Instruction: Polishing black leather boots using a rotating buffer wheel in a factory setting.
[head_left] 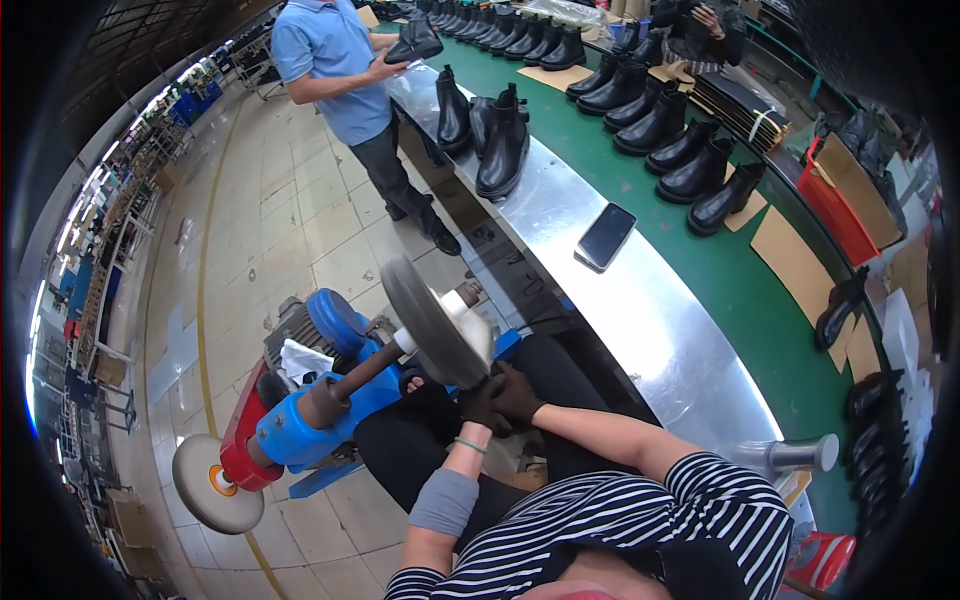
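My left hand (482, 405) and my right hand (518, 392) both wear dark gloves and meet just below the grey buffing wheel (432, 322), which looks blurred from spinning. The fingers are curled close together against the wheel's lower edge. Anything between them is too dark to make out. The wheel sits on the shaft of a blue and red polishing machine (310, 410), which has a second round pad (215, 483) at its other end. My lap in black trousers (400, 450) lies under the hands.
A long steel counter (640, 320) runs beside a green conveyor belt (740, 290) carrying several black boots (690, 175). Two boots (500, 145) and a phone (606, 236) lie on the steel. A person in a blue shirt (335, 60) stands at the far end holding a boot (415, 42).
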